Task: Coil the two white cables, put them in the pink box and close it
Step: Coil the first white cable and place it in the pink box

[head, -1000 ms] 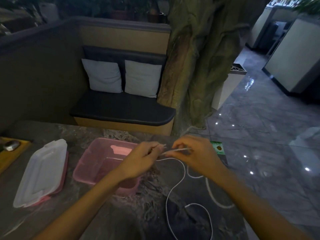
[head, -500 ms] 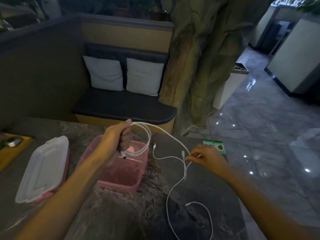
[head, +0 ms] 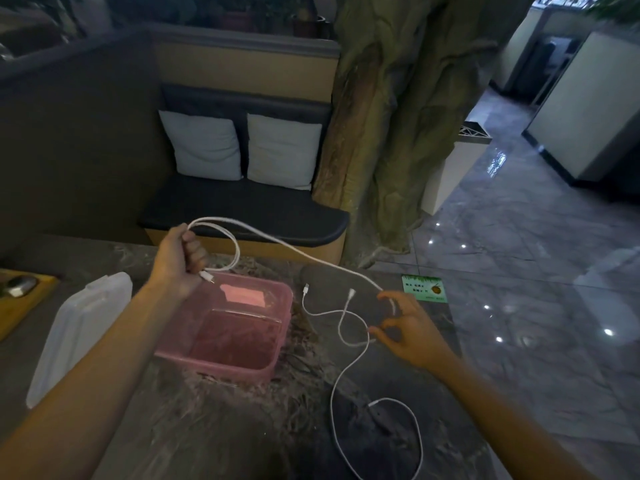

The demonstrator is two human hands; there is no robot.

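Dark marbled table [head: 221, 427], open pink box [head: 227, 330] on it. Left hand [head: 180, 258] fisted around looped thin white cable [head: 294, 249], raised above box; right hand [head: 408, 329] pinching its trailing end.

Colours and patterns on the dim table

A white cable [head: 277, 241] is seen above a translucent pink box [head: 239, 337]; a frosted white lid [head: 78, 327], a dark grey veined marble table [head: 214, 427], a green card [head: 424, 288] and two pale grey cushions [head: 204, 147] are shown.
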